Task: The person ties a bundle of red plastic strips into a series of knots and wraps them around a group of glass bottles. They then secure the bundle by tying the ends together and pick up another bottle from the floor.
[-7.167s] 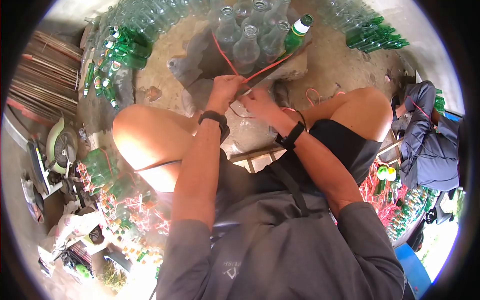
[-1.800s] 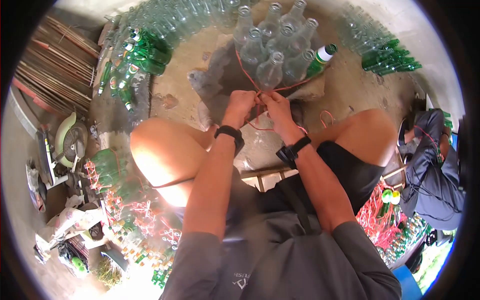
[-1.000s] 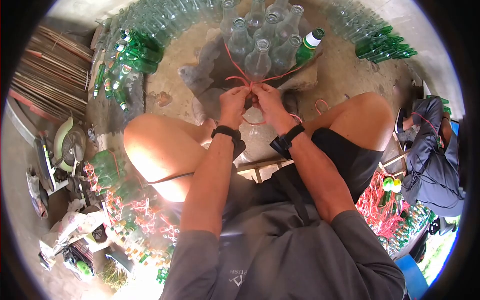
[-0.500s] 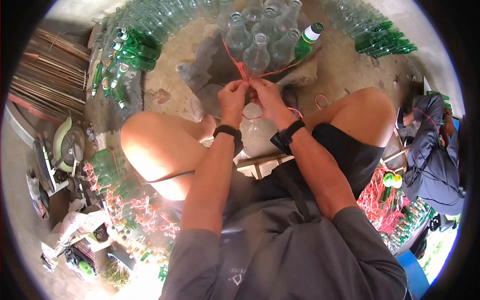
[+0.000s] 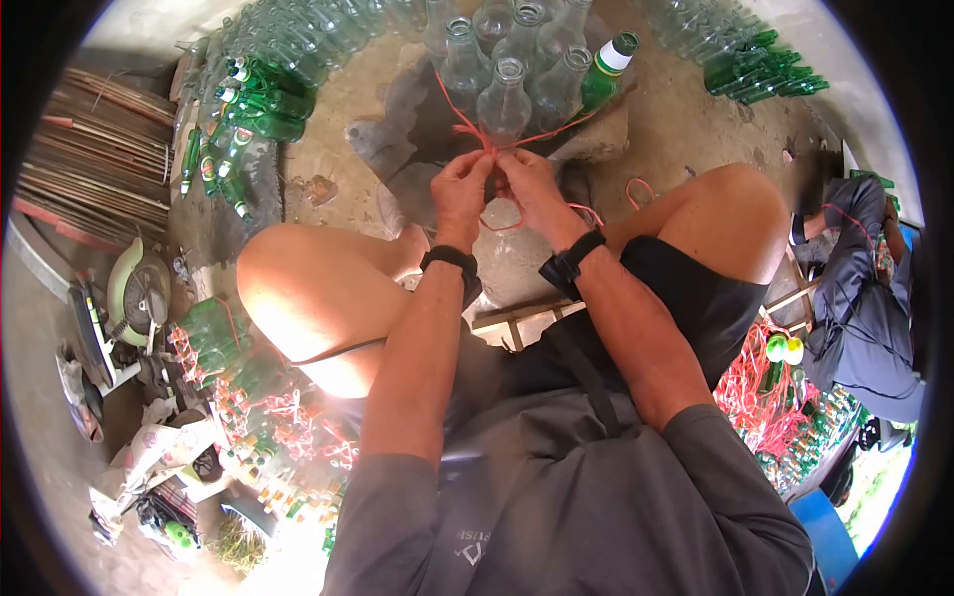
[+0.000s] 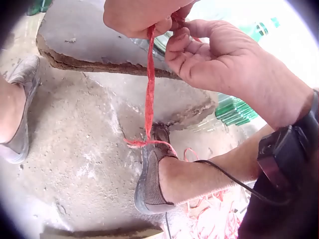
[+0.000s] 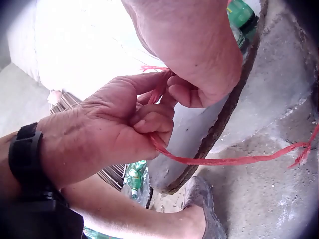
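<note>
In front of the crossed legs, a group of clear glass bottles (image 5: 504, 104) and one green bottle (image 5: 608, 72) stands on a stone slab (image 5: 388, 129). Red plastic twine (image 5: 556, 134) runs round the group and meets in a knot at the near side. My left hand (image 5: 461, 199) pinches the twine there; the right hand (image 5: 535, 191) pinches it too, fingertips nearly meeting the left's. A loose tail of red twine (image 6: 149, 94) hangs down from the hands in the left wrist view. In the right wrist view, the twine (image 7: 224, 161) trails from the left hand's curled fingers.
Rows of clear bottles (image 5: 298, 40) line the back wall, with green bottles (image 5: 260, 109) lying at the left. To the right sit more green bottles (image 5: 765, 74) and another person's legs (image 5: 855, 288). A heap of red twine (image 5: 755, 397) lies at lower right.
Earlier the hands worked the crossed twine farther apart; now they are drawn together at the knot. Over the last second the short twine end above them has swung up, then lowered left.
</note>
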Tool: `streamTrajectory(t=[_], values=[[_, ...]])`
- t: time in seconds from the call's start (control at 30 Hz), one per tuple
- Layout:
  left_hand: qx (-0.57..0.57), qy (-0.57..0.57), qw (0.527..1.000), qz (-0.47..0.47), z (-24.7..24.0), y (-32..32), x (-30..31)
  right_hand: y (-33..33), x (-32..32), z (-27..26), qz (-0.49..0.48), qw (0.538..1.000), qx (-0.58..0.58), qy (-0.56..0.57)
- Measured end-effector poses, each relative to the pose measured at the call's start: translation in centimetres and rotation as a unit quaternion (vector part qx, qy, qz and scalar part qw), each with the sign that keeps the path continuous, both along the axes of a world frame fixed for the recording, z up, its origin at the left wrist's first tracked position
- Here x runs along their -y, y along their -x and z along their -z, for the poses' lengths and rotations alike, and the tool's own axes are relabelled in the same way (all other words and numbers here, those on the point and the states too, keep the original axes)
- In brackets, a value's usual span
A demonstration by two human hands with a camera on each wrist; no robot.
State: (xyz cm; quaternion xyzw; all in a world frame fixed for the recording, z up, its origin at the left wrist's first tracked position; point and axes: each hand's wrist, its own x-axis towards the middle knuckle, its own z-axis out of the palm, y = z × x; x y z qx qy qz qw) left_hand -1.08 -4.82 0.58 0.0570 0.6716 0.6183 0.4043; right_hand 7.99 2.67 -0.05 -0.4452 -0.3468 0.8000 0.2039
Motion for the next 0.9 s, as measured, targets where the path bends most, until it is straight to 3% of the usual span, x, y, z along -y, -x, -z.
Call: streamTrajectory(t=[0.4,0.9], values=[[0.158,-0.019,0.987,0.000,-0.6,0.5,0.0,0.1,0.1,-0.5,-0.006,0.999,0.027,-0.040],[0.028,-0.032,0.998,-0.044,-0.7,-0.6,-0.4,0.2,0.0,0.2,-0.010,0.999,0.025,-0.029]])
